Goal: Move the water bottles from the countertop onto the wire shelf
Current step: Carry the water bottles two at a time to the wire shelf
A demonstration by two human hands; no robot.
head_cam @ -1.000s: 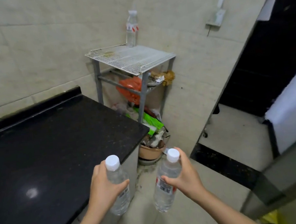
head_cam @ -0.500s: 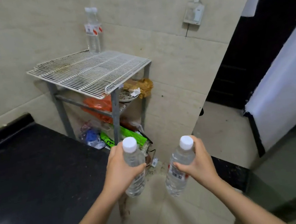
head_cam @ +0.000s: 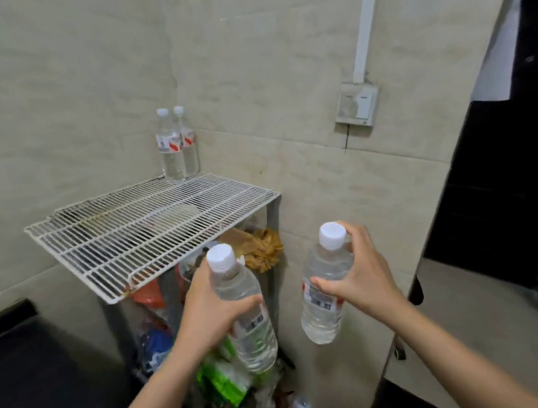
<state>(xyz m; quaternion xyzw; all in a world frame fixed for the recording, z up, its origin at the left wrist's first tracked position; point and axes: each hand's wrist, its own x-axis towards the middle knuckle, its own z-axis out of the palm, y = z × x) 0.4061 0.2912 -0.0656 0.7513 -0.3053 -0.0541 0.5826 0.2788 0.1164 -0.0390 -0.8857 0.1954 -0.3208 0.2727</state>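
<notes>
Head view: left hand has its fingers wrapped round the body of one water bottle; right hand grasps a second bottle at shoulder and label, both capped, roughly upright, carried in air in front of the wire shelf. Mid-body grips likely keep bases free for setting down. Two bottles already stand touching at the shelf's back corner, leaving the front grid open. Black bench sits lower left, no bottles visible on it.
</notes>
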